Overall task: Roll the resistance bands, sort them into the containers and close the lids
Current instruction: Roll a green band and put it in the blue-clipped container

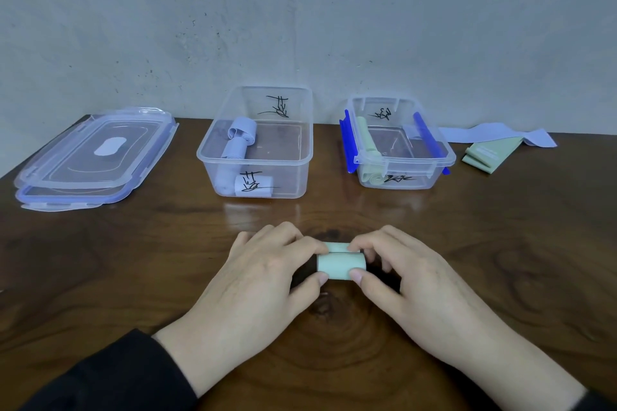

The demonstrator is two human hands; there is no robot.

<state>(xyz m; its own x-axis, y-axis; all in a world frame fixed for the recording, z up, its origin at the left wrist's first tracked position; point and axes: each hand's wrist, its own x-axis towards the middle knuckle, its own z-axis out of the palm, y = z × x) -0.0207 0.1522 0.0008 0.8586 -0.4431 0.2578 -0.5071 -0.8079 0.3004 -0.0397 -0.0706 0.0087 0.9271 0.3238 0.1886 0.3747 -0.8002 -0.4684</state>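
At the far left of the frame two lids (96, 157) are lying stacked on the table (133, 277), well apart from your hands. Right of them, at upper centre, the left box (255, 143) is sitting open with rolled blue bands (238, 140) inside. Below it, at centre frame, your left hand (263, 277) is pinching the left end of the green roll (340, 265), thumb on the near side and fingers curled over the far side. The roll is lying with its long axis running left to right across the frame, a short flap showing on its far side. Your right hand (410, 277) is pinching the right end the same way.

Up and to the right, the right box (400, 150) is holding green rolls, so the roll probably belongs there; your right hand is the nearer one. At the far right, a loose blue band (494, 133) and a folded green band (490, 153) are waiting unrolled.
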